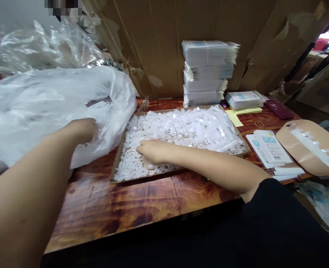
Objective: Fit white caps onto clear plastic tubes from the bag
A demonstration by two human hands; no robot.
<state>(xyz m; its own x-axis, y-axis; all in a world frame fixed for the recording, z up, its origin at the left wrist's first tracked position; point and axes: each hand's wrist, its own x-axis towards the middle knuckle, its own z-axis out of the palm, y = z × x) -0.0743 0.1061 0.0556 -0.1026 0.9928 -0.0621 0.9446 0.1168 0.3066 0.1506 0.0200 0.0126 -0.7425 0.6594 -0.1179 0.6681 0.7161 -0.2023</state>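
My left hand (84, 130) is closed at the near side of a large translucent plastic bag (41, 96), with its fingers curled on the film and partly hidden. Small white plastic pieces (136, 160) fill the left part of a shallow cardboard tray (164, 174). Longer clear plastic tubes or sleeves (209, 126) lie heaped in the tray's right part. My right hand (154, 150) reaches down into the small pieces, fingers bent and pressed together; whatever they hold is hidden under the hand.
A tall stack of printed cards (203, 74) stands behind the tray against a big cardboard box (158, 44). To the right are a shorter card stack (244, 99), a dark red phone-like object (278, 109), loose cards (270, 147) and a beige bin (293, 145) with white strips.
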